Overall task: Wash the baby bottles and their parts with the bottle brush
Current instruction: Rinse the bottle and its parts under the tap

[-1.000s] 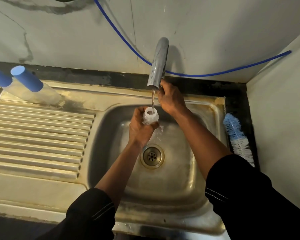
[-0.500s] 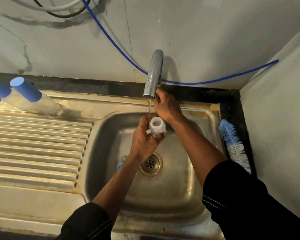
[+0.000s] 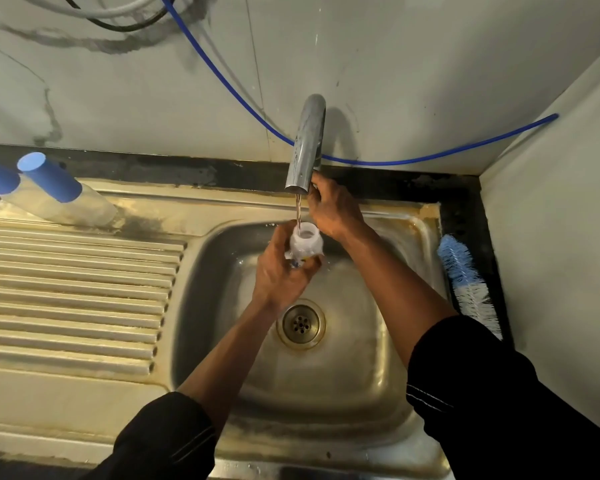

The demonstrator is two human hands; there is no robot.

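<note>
Bottle (image 3: 306, 242) shifted under stream (image 3: 298, 210), translucent, mouth up; left grip (image 3: 281, 271) holds it, right grip (image 3: 333, 209) clasps tap (image 3: 307, 143).

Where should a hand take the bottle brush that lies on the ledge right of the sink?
Grip the bottle brush at its near end, past the white bristles; the handle is hidden behind the right sleeve. It lies flat along the ledge, blue tip away, the wall close beside it, so come from above.

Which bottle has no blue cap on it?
The bottle gripped by the left hand under the tap; the two bottles at far left carry blue caps.
</note>
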